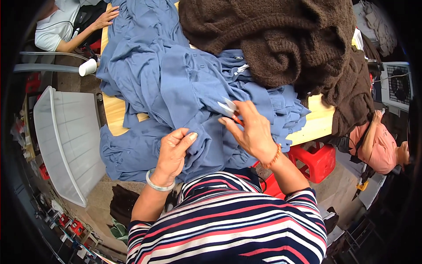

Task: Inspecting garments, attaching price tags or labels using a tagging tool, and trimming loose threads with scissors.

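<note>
A: Nearest entries?
B: Left hand (172,150), one: thumb and fingers pinched on a blue garment (204,147), which spreads around and beneath it. Right hand (250,130), one: closed on small snips (227,106), red handle mostly covered by the fingers, pale blades pointing away.
A: Around these?
B: Blue garments (136,61), heaped beyond the left hand on a wooden table (318,116).
A: Obstructions?
B: Brown knit pile (281,39), beyond the right hand, overlying part of the heap.
A: Farther off?
B: Red stool (323,163), right of the right hand. Translucent bin (70,141), left of the left hand. Co-worker's hand (107,17), far beyond the left hand, at the heap's edge.
</note>
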Demonstrator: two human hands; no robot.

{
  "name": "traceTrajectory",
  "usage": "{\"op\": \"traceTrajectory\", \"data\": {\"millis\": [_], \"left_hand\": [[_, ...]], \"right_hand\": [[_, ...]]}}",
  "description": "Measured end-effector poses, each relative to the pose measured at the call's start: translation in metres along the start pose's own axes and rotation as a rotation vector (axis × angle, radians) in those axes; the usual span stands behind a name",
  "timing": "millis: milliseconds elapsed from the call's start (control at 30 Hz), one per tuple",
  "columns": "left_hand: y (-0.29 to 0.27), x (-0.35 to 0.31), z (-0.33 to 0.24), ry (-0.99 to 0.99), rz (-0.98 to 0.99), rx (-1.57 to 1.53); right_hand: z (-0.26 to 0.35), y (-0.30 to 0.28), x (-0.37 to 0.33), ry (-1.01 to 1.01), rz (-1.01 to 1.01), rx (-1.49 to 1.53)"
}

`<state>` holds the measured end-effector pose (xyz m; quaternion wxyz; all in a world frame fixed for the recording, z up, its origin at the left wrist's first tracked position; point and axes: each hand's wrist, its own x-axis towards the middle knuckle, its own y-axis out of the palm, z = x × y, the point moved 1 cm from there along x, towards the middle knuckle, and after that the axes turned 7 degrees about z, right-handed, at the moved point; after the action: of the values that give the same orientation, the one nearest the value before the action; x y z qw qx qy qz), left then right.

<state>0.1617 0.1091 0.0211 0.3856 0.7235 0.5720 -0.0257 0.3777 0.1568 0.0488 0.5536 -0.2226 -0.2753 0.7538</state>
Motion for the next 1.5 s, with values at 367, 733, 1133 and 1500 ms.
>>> {"op": "traceTrajectory", "data": {"millis": [367,733,1133,1500], "left_hand": [[0.013,0.002,0.003,0.161,-0.069,0.009],[0.014,0.002,0.005,0.197,-0.081,0.143],[0.000,0.004,-0.018,0.126,-0.044,0.808],[-0.019,0.009,-0.013,-0.011,0.017,0.365]], "right_hand": [[0.027,0.020,-0.018,0.066,0.328,0.093],[0.011,0.021,-0.010,0.002,0.394,0.062],[-0.004,0.020,0.006,0.170,0.437,0.656],[-0.028,0.030,0.018,0.170,0.333,0.668]]}}
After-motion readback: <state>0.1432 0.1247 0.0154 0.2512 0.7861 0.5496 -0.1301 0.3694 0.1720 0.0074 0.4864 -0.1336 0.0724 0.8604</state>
